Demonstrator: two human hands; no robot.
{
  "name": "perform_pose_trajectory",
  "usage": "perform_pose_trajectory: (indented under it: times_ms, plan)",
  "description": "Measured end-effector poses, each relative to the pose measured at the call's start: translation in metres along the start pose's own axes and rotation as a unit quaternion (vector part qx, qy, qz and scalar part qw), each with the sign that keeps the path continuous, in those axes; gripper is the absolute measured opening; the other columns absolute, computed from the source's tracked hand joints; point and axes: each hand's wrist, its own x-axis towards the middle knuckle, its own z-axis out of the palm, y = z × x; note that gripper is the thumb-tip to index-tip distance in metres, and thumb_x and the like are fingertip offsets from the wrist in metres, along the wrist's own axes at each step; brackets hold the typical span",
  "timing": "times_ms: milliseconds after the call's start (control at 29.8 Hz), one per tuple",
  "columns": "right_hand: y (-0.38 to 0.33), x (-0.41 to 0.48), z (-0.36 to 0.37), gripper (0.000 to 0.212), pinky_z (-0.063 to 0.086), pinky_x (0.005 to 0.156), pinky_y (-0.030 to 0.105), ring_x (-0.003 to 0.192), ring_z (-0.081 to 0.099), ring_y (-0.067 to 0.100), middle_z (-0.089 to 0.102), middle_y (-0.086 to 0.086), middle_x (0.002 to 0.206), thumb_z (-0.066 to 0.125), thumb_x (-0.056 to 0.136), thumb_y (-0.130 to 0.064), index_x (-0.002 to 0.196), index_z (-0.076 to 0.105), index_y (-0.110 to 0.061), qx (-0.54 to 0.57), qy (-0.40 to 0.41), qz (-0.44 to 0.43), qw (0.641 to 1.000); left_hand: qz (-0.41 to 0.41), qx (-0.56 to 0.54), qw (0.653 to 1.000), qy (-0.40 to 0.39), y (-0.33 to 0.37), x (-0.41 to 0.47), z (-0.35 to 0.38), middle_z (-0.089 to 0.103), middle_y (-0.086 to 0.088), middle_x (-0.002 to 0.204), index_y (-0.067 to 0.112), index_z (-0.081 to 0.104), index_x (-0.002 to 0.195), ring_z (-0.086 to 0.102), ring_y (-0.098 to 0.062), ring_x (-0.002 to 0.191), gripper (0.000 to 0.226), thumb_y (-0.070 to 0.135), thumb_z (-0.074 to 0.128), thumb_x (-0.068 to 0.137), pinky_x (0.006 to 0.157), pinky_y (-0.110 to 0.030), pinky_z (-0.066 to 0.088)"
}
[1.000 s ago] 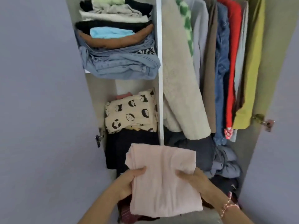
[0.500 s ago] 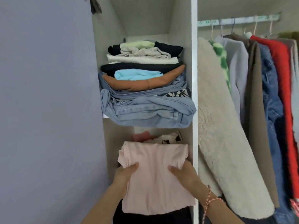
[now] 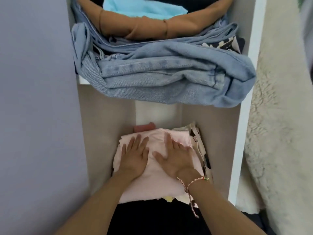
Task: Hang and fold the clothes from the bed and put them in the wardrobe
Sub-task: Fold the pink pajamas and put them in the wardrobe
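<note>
Now left hand (image 3: 133,158) and right hand (image 3: 177,159) press open-palmed on the pink garment (image 3: 155,184), mostly hiding the pile (image 3: 200,146) beneath.

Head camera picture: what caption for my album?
Left hand and right hand press a folded pink garment flat onto a clothes pile.

The folded garment (image 3: 159,182) is laid atop a stack (image 3: 200,147); jeans (image 3: 169,78) are shelved at twelve o'clock, a coat (image 3: 277,133) at three.
</note>
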Motion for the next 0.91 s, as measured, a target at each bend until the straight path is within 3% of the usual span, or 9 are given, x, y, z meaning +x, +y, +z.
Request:
perform_pose_trajectory:
  times_ms: [34, 101, 201, 336, 571, 672, 806, 907]
  plan:
    - [0.0, 0.002, -0.001, 0.078, 0.008, 0.112, 0.051, 0.14, 0.018, 0.025, 0.017, 0.004, 0.154, 0.017, 0.09, -0.066, 0.151, -0.004, -0.021, -0.025, 0.008, -0.012, 1.0, -0.006, -0.012, 1.0, -0.014, 0.003, 0.004, -0.001, -0.005, 0.005, 0.158, 0.031, 0.002, 0.149, -0.004, -0.014, 0.145, 0.063, 0.049, -0.002, 0.089, 0.115, -0.037, -0.005]
    - [-0.001, 0.005, 0.001, 0.081, 0.001, 0.114, 0.053, 0.14, 0.012, 0.027, 0.017, 0.007, 0.152, 0.001, 0.084, -0.069, 0.15, 0.004, -0.023, -0.061, 0.016, -0.015, 0.998, -0.018, -0.045, 0.999, -0.023, 0.007, 0.011, -0.006, 0.0, 0.004, 0.158, 0.029, 0.008, 0.149, -0.001, -0.014, 0.145, 0.049, 0.037, 0.015, 0.101, 0.116, -0.039, -0.002]
    - [-0.001, 0.003, 0.011, 0.094, -0.015, 0.111, 0.056, 0.144, -0.013, 0.028, -0.008, 0.007, 0.158, -0.017, 0.069, -0.068, 0.15, 0.001, -0.025, -0.041, 0.025, -0.015, 0.999, -0.035, -0.065, 0.997, -0.038, 0.01, 0.01, -0.003, -0.001, 0.005, 0.158, 0.031, 0.008, 0.149, -0.003, -0.013, 0.145, 0.049, 0.037, 0.018, 0.102, 0.115, -0.039, -0.005]
    - [0.002, 0.01, 0.012, 0.072, -0.014, 0.112, 0.055, 0.144, -0.015, 0.024, -0.015, 0.005, 0.157, 0.013, 0.091, -0.065, 0.15, -0.002, -0.027, -0.005, -0.016, -0.006, 1.0, -0.043, -0.09, 0.995, -0.03, 0.006, 0.013, 0.004, -0.001, 0.006, 0.158, 0.033, 0.007, 0.149, -0.004, -0.013, 0.145, 0.048, 0.038, 0.018, 0.102, 0.115, -0.038, -0.007]
    - [0.007, 0.024, 0.022, 0.071, -0.018, 0.112, 0.05, 0.144, -0.014, 0.021, -0.012, 0.002, 0.158, 0.018, 0.092, -0.065, 0.15, 0.001, -0.03, 0.049, -0.038, 0.006, 0.998, -0.043, -0.123, 0.991, -0.029, 0.0, 0.028, 0.021, 0.001, 0.005, 0.158, 0.035, 0.009, 0.148, -0.002, -0.013, 0.145, 0.047, 0.036, 0.02, 0.102, 0.115, -0.038, -0.006]
    - [0.007, 0.025, 0.02, 0.068, -0.018, 0.113, 0.049, 0.144, -0.017, 0.022, -0.017, 0.003, 0.157, 0.015, 0.094, -0.061, 0.15, -0.004, -0.028, 0.032, -0.061, 0.006, 0.998, -0.056, -0.064, 0.995, -0.054, 0.001, 0.027, 0.015, -0.003, 0.001, 0.158, 0.035, 0.002, 0.148, -0.001, -0.017, 0.145, 0.049, 0.039, 0.015, 0.102, 0.115, -0.043, -0.002]
    - [-0.007, 0.001, -0.005, 0.064, -0.008, 0.116, 0.045, 0.144, -0.014, 0.03, -0.019, 0.012, 0.155, 0.019, 0.098, -0.051, 0.15, -0.006, -0.022, -0.019, -0.117, 0.002, 0.993, -0.083, 0.18, 0.978, -0.064, 0.026, 0.016, -0.016, 0.001, -0.01, 0.157, 0.025, -0.005, 0.149, 0.008, -0.029, 0.144, 0.053, 0.037, 0.014, 0.101, 0.113, -0.053, 0.006]
    - [-0.01, -0.042, -0.035, 0.062, -0.004, 0.117, 0.037, 0.145, -0.009, 0.029, -0.012, 0.015, 0.156, 0.027, 0.101, -0.038, 0.15, -0.003, -0.017, 0.04, -0.107, -0.06, 0.992, -0.121, 0.153, 0.979, -0.063, 0.057, -0.004, -0.036, 0.016, -0.013, 0.153, 0.016, 0.011, 0.148, 0.021, -0.031, 0.139, 0.058, 0.029, 0.034, 0.097, 0.111, -0.051, 0.018]
